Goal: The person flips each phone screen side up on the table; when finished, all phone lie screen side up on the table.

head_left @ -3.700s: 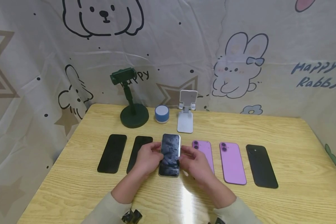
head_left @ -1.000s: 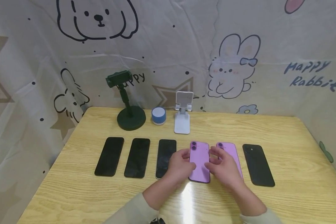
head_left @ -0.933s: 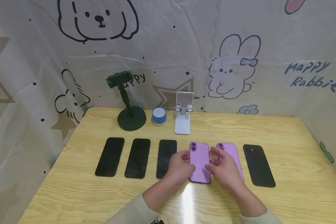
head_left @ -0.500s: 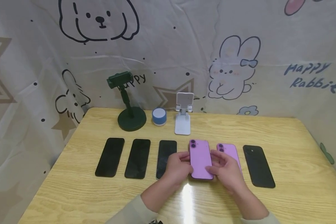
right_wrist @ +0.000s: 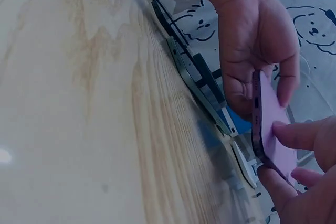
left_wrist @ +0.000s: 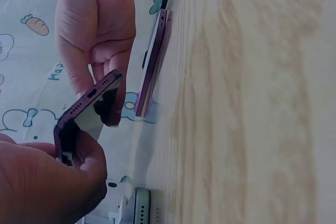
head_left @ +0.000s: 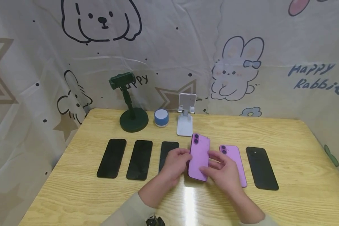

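A pink smartphone (head_left: pixel 199 158) is raised off the table and tilted, its back with two camera lenses facing up in the head view. My left hand (head_left: pixel 175 163) pinches its left edge between thumb and fingers. On the opposite edge my right hand (head_left: pixel 222 171) grips it, thumb on the back. In the left wrist view the phone's charging-port end (left_wrist: pixel 89 98) faces the camera, and its dark screen side is partly seen. The right wrist view shows the pink phone (right_wrist: pixel 270 124) clear of the wood between both hands.
Left of the hands lie three dark phones, among them a black phone (head_left: pixel 111 158). To the right are another pink phone (head_left: pixel 234 160), partly behind my right hand, and a black phone (head_left: pixel 262 168). Behind stand a green stand (head_left: pixel 133 119), a blue-and-white round container (head_left: pixel 161 118) and a white phone stand (head_left: pixel 185 124).
Both hands have moved from the silver-edged dark phone, now lying in the row, to the pink phone. Over the last second they have lifted the pink phone off the table and tilted it.
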Action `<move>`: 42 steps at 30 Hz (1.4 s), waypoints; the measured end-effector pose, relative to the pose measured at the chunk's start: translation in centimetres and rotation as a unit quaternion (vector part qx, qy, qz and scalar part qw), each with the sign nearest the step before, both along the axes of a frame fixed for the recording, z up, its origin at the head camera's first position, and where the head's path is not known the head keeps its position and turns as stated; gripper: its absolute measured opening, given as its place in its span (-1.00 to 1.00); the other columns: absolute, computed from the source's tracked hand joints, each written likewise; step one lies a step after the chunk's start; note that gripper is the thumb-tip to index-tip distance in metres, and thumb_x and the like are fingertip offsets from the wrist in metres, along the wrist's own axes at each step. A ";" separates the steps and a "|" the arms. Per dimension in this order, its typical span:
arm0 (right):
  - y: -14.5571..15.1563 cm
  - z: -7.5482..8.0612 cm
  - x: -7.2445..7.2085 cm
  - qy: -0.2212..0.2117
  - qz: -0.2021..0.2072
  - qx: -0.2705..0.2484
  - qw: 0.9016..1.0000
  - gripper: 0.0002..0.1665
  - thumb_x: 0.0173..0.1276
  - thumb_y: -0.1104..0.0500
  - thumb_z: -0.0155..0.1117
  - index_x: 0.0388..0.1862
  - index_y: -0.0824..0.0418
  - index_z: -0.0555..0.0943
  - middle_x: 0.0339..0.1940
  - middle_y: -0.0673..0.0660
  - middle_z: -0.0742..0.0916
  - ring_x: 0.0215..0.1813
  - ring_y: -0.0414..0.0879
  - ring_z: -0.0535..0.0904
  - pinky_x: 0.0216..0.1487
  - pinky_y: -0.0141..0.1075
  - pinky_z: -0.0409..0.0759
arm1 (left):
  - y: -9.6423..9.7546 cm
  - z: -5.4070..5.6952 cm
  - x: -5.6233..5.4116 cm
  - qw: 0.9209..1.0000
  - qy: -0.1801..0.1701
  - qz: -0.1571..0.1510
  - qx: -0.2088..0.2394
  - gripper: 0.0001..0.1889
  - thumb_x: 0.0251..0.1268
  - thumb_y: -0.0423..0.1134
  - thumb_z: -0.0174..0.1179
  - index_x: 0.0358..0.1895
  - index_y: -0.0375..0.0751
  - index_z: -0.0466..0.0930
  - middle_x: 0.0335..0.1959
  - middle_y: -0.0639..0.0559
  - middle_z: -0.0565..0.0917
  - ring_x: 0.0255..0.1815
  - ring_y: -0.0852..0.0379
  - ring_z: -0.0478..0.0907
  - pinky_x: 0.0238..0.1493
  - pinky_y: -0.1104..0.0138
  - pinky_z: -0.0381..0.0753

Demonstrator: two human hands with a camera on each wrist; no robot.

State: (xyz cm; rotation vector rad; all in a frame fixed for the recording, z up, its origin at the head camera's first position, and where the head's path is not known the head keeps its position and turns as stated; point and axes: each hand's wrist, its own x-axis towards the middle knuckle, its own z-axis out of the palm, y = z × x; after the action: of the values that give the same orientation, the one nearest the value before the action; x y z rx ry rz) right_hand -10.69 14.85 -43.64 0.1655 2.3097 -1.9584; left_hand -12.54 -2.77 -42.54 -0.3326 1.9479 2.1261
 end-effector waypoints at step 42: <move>0.1 -0.5 1.2 0.106 0.113 -0.231 0.961 -0.43 0.41 0.50 0.18 0.37 0.58 0.35 0.20 0.27 0.62 0.06 0.13 0.67 -0.10 0.06 0.63 | 0.2 0.8 0.2 0.982 0.051 -0.061 -0.171 -0.68 0.26 -0.10 0.41 -0.01 -0.19 0.73 -0.35 0.09 0.66 -0.29 0.15 0.60 -0.23 0.27 0.62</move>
State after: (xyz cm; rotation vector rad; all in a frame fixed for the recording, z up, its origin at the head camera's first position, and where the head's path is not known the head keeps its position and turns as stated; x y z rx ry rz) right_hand -9.50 14.99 -44.11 -0.3482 1.7995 -2.4090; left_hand -12.30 -2.59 -41.76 -0.1600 2.3288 1.7633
